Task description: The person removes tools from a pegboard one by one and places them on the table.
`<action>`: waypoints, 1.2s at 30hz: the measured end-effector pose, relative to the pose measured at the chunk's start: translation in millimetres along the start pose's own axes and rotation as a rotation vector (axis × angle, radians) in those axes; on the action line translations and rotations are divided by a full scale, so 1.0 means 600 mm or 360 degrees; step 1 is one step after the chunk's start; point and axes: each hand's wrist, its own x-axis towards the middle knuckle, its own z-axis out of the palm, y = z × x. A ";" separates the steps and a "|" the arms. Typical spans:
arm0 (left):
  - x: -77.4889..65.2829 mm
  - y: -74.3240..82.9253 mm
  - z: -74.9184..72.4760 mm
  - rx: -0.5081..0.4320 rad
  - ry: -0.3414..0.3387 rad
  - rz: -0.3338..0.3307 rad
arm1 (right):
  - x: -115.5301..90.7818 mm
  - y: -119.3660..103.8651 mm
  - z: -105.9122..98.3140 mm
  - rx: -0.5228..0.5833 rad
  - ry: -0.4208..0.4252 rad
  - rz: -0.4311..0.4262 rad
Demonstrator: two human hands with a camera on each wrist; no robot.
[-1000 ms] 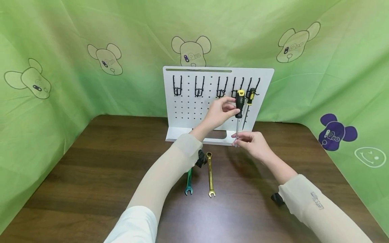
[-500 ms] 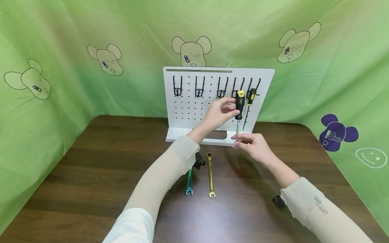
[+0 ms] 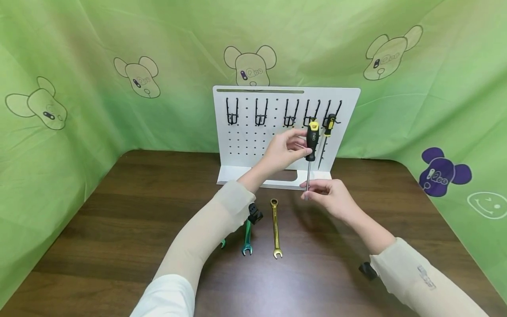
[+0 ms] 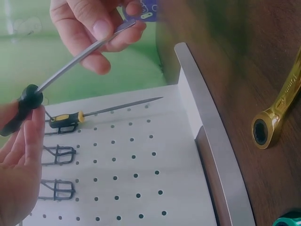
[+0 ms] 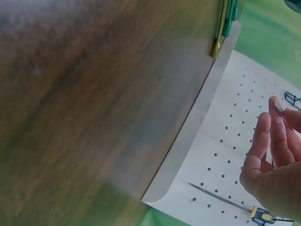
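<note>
Upright in front of the white pegboard (image 3: 233, 174) is a black-and-yellow screwdriver (image 3: 312, 138). My left hand (image 3: 282, 150) grips its handle between thumb and fingers. Lower down, my right hand (image 3: 332, 197) pinches the metal shaft near its end. In the left wrist view the flat tip (image 4: 126, 25) shows between the right thumb and fingers. A smaller screwdriver (image 3: 329, 127) hangs from the rightmost hook of the board, behind the held one. The right wrist view shows the blade end (image 5: 279, 108) at the right fingertips; the handle is outside that view.
Black double hooks (image 3: 260, 118) line the upper pegboard. On the brown table (image 3: 130, 211) lie a gold wrench (image 3: 276, 229) and a teal wrench (image 3: 247, 240). A green wrench end (image 3: 223, 243) peeks from behind the left sleeve. Green cloth (image 3: 190, 53) surrounds the table.
Both hands have shifted slightly down and toward me, carrying the screwdriver a little away from the hooks. More of the green wrench end shows beside the left sleeve. Both grips stay the same.
</note>
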 end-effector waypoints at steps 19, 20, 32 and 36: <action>-0.032 0.007 -0.008 -0.0042 -0.0089 0.0020 | -0.040 -0.015 0.011 -0.0026 -0.0104 -0.0030; -0.035 0.007 -0.009 -0.0040 -0.0094 0.0019 | -0.042 -0.015 0.012 -0.0044 -0.0106 -0.0037; -0.056 -0.003 -0.013 -0.0038 -0.0199 0.0047 | -0.064 -0.012 0.026 -0.0040 -0.0191 -0.0024; -0.061 -0.008 -0.015 -0.0018 -0.0222 -0.0018 | -0.068 -0.010 0.030 -0.0009 -0.0236 -0.0020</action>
